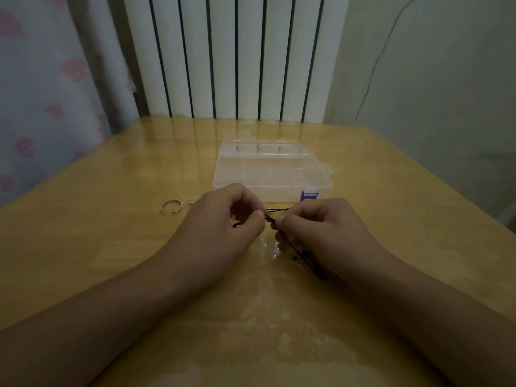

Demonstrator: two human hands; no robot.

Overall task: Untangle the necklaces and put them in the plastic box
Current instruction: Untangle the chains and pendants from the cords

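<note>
A thin black cord necklace (300, 251) is stretched between my two hands just above the wooden table (111, 247). My left hand (229, 219) pinches the knotted part of the black cord at its fingertips. My right hand (315, 227) pinches the same cord a little to the right, and the rest trails down under that hand toward my wrist. The clear plastic box (268, 166) with a purple latch (308, 195) lies shut just beyond my hands. Whether a second necklace is tangled in the cord I cannot tell.
A silver open ring or bangle (171, 206) and a small silver piece (191, 202) lie on the table left of my left hand. A white radiator (237, 57) stands behind the table, with a heart-patterned curtain (42, 93) to the left.
</note>
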